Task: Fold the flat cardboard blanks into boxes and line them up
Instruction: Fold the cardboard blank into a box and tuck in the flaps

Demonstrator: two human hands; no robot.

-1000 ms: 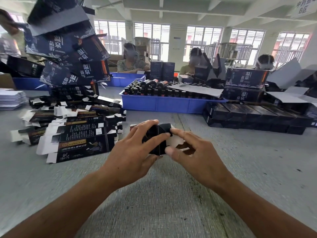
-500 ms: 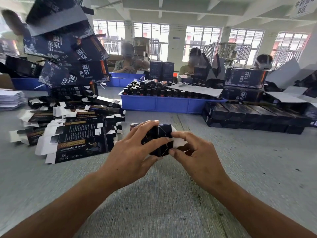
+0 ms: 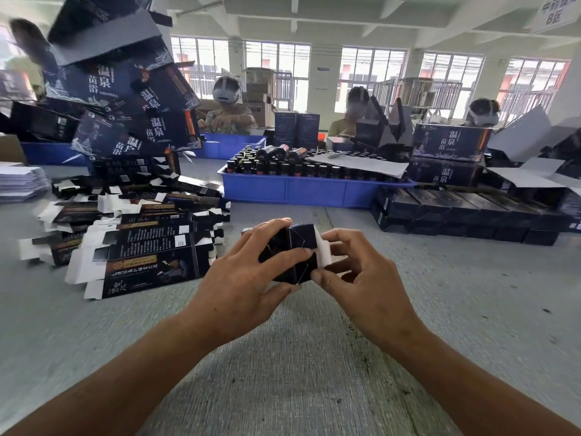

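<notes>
Box [image 3: 297, 253] clamped in both hands' grip, left hand [image 3: 242, 284], right hand [image 3: 361, 278], flat blanks [image 3: 141, 247] beside, blue tray [image 3: 298, 191] behind

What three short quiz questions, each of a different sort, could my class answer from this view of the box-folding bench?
1. True or false: the left hand and the right hand both hold the small dark box.
2. Which side of the hands is the pile of flat blanks on? A) left B) right C) behind the blue tray
3. Fill in: the blue tray holds rows of dark ______.

Key: 1 true; 2 A; 3 bottles.
</notes>
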